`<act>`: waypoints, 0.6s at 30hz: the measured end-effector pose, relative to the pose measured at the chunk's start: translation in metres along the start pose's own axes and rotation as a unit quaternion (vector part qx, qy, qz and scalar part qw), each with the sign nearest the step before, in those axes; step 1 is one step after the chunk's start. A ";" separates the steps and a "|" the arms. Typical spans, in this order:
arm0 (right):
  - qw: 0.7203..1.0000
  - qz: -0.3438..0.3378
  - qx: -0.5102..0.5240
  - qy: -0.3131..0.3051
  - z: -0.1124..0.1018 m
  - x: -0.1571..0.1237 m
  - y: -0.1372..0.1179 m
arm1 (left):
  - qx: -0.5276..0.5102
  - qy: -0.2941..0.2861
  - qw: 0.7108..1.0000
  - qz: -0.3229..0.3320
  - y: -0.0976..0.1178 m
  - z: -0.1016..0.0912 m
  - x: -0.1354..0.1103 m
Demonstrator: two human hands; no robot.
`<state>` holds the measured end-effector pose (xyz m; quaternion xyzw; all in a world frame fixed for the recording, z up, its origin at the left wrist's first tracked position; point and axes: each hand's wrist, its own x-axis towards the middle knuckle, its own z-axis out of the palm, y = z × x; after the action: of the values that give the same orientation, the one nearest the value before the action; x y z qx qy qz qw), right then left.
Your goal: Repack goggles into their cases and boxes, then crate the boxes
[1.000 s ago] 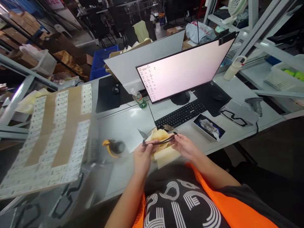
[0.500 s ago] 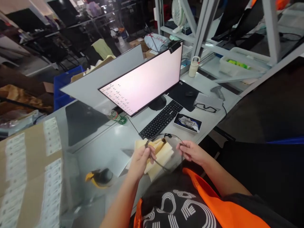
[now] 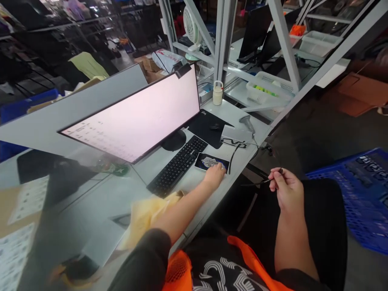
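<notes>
My right hand [image 3: 286, 190] is raised off the table's front edge, with its fingers closed on one dark arm of a pair of glasses [image 3: 260, 184]. The glasses' other arm [image 3: 234, 157] slants in front of the small box, and a black piece sits at their bridge. My left hand [image 3: 214, 176] reaches into a shallow open box [image 3: 198, 165] with a dark inside. Its bent fingers are on a crumpled grey-white wrapping [image 3: 208, 162], whose material I cannot make out; the fingertips are partly hidden.
Behind the box lie a black keyboard [image 3: 178, 165], a monitor [image 3: 145, 117] and a mouse [image 3: 216, 127]. A white box with a glasses picture [image 3: 236, 133] and a scanner [image 3: 247, 122] stand beyond. Yellowish paper [image 3: 145, 214] lies near my left arm. A blue crate [image 3: 360, 202] is at right.
My left hand has let go of the glasses and moved right to the small box. My right hand has carried the glasses rightward, off the table's edge. The view has turned right.
</notes>
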<state>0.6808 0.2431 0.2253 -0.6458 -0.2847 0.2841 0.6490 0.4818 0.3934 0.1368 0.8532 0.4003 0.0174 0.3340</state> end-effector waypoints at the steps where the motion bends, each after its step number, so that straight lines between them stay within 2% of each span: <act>1: 1.000 0.000 -0.001 0.005 -0.004 0.001 0.000 | 0.018 -0.019 1.000 0.007 0.003 0.006 0.013; 5: 1.000 0.002 0.004 0.021 -0.015 0.005 0.000 | 0.053 -0.070 0.996 0.030 -0.001 0.016 0.038; 9: 0.998 -0.010 0.028 0.058 -0.024 0.011 -0.001 | 0.025 -0.072 0.996 0.044 -0.016 0.008 0.034; 12: 0.997 -0.008 0.039 0.071 -0.028 0.015 -0.002 | -0.032 -0.030 0.998 0.044 -0.024 -0.001 0.023; 15: 0.996 -0.007 0.049 0.079 -0.031 0.016 -0.003 | -0.103 0.042 0.994 0.022 -0.025 -0.008 0.008; 18: 0.994 -0.020 0.069 0.083 -0.029 0.014 -0.004 | -0.177 0.118 0.977 -0.015 -0.020 -0.014 -0.012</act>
<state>0.7117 0.2339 0.2295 -0.6147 -0.2224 0.2360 0.7190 0.4567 0.4019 0.1387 0.7661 0.4406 0.1837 0.4304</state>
